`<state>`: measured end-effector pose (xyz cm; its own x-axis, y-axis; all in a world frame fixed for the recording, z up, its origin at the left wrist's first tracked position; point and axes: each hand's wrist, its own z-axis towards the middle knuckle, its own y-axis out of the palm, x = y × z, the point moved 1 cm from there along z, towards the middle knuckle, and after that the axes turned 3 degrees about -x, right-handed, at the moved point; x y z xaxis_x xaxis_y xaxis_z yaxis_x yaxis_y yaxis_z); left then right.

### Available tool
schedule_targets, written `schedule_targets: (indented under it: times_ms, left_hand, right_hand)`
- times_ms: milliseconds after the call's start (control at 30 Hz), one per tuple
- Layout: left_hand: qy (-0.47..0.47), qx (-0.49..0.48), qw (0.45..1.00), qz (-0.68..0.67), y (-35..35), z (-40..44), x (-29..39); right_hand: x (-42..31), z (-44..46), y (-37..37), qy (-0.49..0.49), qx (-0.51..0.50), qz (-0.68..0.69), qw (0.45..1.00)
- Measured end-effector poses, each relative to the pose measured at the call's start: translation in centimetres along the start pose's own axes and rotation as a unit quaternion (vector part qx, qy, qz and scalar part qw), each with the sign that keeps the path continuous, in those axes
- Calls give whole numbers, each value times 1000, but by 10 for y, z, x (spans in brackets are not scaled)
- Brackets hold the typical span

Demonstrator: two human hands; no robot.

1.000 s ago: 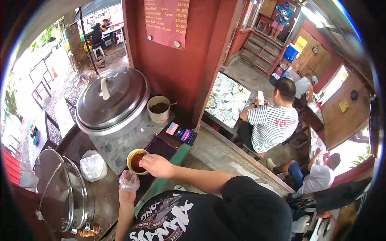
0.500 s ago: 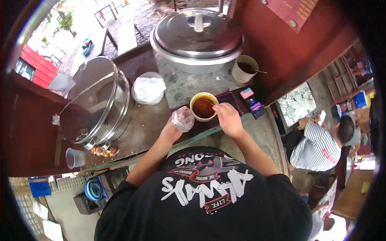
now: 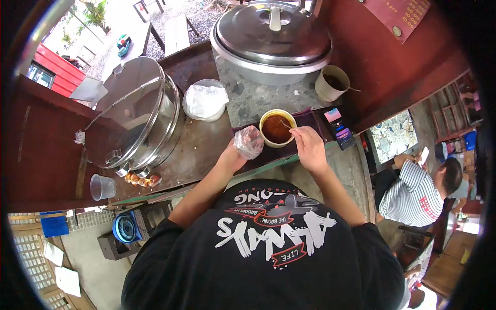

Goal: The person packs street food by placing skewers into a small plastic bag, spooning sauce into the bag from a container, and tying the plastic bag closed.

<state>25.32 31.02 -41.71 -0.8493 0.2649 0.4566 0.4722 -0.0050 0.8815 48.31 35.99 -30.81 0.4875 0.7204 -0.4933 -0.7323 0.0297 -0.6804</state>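
A round cream-coloured tub of reddish-brown sauce stands on the counter in front of me. In the sauce is a thin metal spoon, its handle pinched by my right hand at the tub's right rim. My left hand is closed around a clear, crumpled plastic bag just left of the tub. Something pale or brownish shows through the plastic, but I cannot make out what. A phone with its screen lit lies to the right of my right hand.
Behind the tub stands a large lidded metal pot. Left are a container with white plastic, a glass-lidded steamer, a clear cup and small brown balls. A second cup stands right. A person in stripes sits beyond.
The camera view has shifted, so the counter and its things appear farther right and slightly higher. Both hands stay beside the tub, still holding the bag and the spoon.
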Motion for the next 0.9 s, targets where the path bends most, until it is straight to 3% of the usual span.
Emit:
schedule_targets:
  times_ms: [167,467,733,833,900]
  left_hand:
    - [7,-7,1000,-3,4,-1,1]
    - [7,-8,1000,6,9,-1,1]
    - [5,13,1000,13,7,-4,0]
    - [9,-44,999,15,-1,-1,-1]
    - [1,-12,1000,-1,3,-2,0]
  right_hand:
    - [4,-12,7,-17,-21,-26,999]
    - [-3,-19,3,36,-18,25,999]
    - [-4,-28,10,218,-10,192,957]
    - [-2,-29,14,267,20,257,928]
    - [1,-31,17,296,40,294,908]
